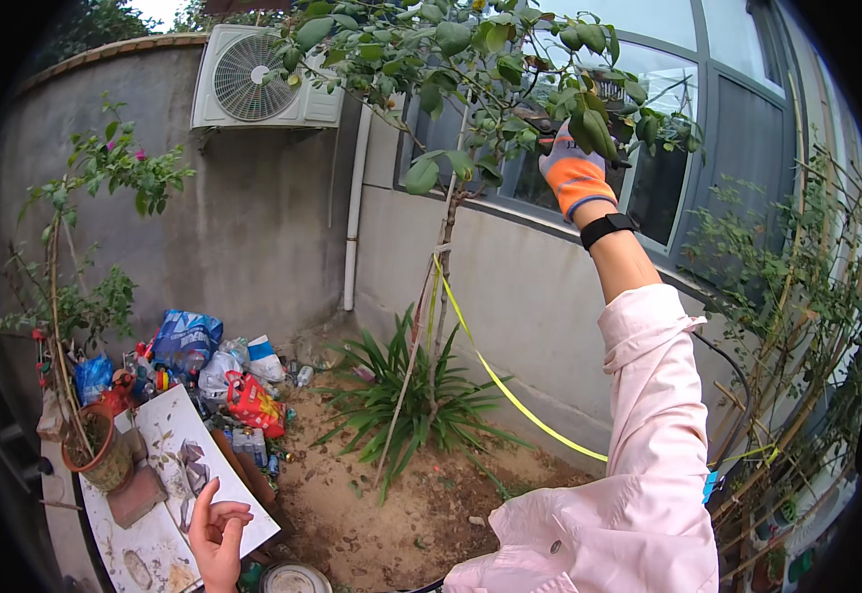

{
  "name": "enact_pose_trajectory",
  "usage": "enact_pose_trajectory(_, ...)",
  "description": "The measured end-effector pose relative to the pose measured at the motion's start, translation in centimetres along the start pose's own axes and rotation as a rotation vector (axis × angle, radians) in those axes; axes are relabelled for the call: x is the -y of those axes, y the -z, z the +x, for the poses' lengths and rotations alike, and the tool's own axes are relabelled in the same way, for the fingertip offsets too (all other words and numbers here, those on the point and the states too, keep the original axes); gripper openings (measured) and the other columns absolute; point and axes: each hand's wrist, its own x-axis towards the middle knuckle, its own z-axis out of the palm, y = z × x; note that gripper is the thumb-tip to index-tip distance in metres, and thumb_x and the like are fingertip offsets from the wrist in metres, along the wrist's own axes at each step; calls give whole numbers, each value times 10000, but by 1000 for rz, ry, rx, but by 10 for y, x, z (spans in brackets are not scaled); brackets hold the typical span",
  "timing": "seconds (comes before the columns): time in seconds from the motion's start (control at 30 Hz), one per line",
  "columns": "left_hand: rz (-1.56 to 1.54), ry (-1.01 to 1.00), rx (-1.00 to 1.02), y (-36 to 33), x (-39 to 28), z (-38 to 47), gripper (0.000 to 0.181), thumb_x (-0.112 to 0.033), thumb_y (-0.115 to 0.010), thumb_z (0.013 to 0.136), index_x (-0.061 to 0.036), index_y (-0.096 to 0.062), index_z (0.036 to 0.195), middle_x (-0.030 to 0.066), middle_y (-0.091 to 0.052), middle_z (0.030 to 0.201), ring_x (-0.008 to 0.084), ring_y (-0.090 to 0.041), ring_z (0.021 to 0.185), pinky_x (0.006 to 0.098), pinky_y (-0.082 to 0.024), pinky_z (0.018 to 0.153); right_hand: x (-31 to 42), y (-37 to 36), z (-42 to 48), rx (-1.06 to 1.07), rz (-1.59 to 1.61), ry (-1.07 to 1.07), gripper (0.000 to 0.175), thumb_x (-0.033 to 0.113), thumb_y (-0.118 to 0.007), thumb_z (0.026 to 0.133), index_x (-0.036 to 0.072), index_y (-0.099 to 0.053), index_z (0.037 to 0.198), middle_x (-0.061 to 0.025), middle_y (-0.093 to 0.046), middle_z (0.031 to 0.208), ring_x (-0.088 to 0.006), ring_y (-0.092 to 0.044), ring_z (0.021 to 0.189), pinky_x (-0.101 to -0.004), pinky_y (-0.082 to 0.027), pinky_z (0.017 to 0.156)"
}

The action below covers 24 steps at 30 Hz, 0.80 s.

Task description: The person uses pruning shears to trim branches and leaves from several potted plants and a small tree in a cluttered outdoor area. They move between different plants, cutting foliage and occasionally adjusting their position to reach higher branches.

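Observation:
My right hand (578, 167), in an orange and grey work glove, is raised among the leaves of a small tree (442, 252) by the window. Its fingers are closed around a dark-handled tool, partly hidden by leaves; the tool looks like pruning shears (546, 127). A black band circles that wrist. At the lower left, my bare left hand (217, 530) is held palm up with its fingers curled loosely and nothing in it, over a white board (238, 485) strewn with dry leaves. The tree's thin trunk is tied to poles, and a yellow strap (501, 382) runs from it to the right.
A potted plant (97, 452) stands beside a brick (137, 497) at the left. Bags and plastic bottles lie by the wall, near a red bag (254, 404). An air-conditioner unit (253, 78) hangs above. Strappy-leaved plants (401, 415) surround the trunk; climbing stems (787, 296) rise at the right.

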Motion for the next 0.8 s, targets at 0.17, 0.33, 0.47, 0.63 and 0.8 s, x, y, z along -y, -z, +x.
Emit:
enact_pose_trajectory(0.17, 42, 30, -89, 28, 6, -15, 526, 11, -527, 921, 11, -391, 1429, 107, -667, 928, 134, -623, 785, 264, -512, 749, 11, -22, 21, -148, 42, 24, 722, 342, -701, 754, 21, -465, 1356, -229, -445, 1401, -391, -466, 1284, -440, -413, 1053)
enact_pose_trajectory(0.33, 107, 4, -78, 47, 8, -21, 481, 3, -534, 967, 2, -399, 1428, 125, -664, 1054, 181, -638, 898, 308, -537, 831, 14, -34, 37, -84, 82, 65, 468, 220, -682, 747, -10, -600, 1146, -283, -577, 1208, -402, -570, 1134, -441, -491, 946)
enact_pose_trajectory(0.47, 118, 37, -82, 52, 8, -21, 490, 1, -544, 963, 2, -404, 1432, 128, -662, 1063, 180, -637, 918, 311, -533, 846, 13, -35, 44, -116, 20, 168, 435, 198, -670, 749, 2, -610, 1133, -245, -627, 1130, -387, -599, 1091, -449, -503, 918)
enact_pose_trajectory(0.63, 110, 43, -85, 52, 11, -19, 486, 8, -550, 959, 11, -409, 1423, 128, -660, 1053, 184, -637, 916, 316, -535, 846, 9, -29, 37, -101, 157, 167, 343, 192, -644, 762, 44, -622, 1071, -202, -646, 1103, -380, -615, 1060, -439, -510, 879)
enact_pose_trajectory(0.8, 108, 23, -78, 53, 14, -14, 481, 18, -555, 953, 20, -413, 1412, 128, -659, 1039, 186, -639, 909, 316, -538, 843, 3, -10, 5, -246, 163, 192, 367, 318, -698, 758, 61, -627, 1011, -168, -639, 1155, -358, -601, 1099, -439, -497, 891)
